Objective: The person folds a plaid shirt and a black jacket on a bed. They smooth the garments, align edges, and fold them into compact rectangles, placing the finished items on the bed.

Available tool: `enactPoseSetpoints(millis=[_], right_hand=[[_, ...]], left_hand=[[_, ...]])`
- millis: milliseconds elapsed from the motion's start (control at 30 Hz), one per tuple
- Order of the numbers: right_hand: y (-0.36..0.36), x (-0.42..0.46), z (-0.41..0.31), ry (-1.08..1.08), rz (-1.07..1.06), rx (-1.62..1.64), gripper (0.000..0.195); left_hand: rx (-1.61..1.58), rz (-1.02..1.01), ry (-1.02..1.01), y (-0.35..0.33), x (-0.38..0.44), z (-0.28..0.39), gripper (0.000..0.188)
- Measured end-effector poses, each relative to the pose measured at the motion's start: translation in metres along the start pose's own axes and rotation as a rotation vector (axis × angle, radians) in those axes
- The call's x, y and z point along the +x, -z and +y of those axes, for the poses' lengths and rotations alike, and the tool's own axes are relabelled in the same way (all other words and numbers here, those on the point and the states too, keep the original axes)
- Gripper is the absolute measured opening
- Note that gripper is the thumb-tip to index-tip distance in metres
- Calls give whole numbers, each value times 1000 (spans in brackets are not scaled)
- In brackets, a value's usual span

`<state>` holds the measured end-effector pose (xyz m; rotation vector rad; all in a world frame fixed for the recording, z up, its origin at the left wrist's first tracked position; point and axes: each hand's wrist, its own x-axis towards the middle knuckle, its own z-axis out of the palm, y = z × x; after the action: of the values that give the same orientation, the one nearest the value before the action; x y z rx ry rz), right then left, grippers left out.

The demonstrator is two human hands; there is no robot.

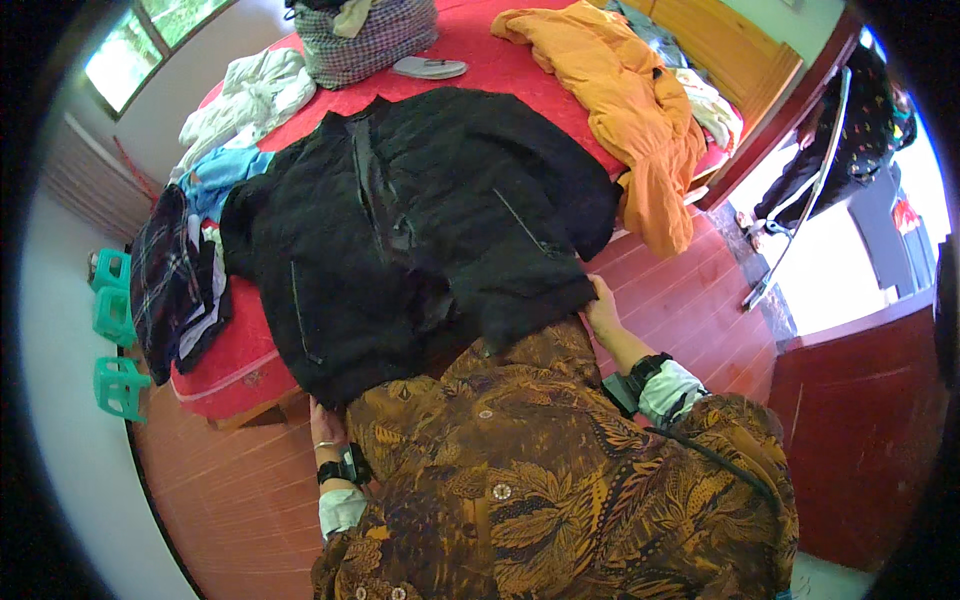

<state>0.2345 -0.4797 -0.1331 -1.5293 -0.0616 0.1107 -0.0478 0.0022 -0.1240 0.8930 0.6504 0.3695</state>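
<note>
A black zip-front jacket (442, 195) lies spread over the near end of a bed with a red cover (232, 375), its collar away from me and its front opening upward. My right hand (600, 304) grips the jacket's lower hem at the right corner, thumb on top. At the lower left corner of the hem is my left hand (326, 424), closed on the edge, its fingertips partly hidden under the cloth. The hem hangs past the bed against my brown patterned garment. Two slanted pocket zippers show on the jacket's front.
An orange jacket (630, 112) hangs off the bed's right edge. A checked bag (367, 37), a white shoe (430, 68), white clothing (255, 90) and a plaid garment (165, 277) lie around. Green plastic stools (120, 386) stand left. A person (847, 142) is beyond the doorway, right.
</note>
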Motion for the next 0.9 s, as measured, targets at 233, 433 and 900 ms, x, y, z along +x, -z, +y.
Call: enactPoseSetpoints(millis=[233,433,900], right_hand=[[0,17,5,9,-21,-267,36],[-25,11,-105,251,23,-202,47],[24,14,-143,5,-877,-593,47]], left_hand=[[231,37,-111,6,-3,-3,50],[434,342,-475,-28,-9,38,41],[1278,32,-177,5,-43,69,60]])
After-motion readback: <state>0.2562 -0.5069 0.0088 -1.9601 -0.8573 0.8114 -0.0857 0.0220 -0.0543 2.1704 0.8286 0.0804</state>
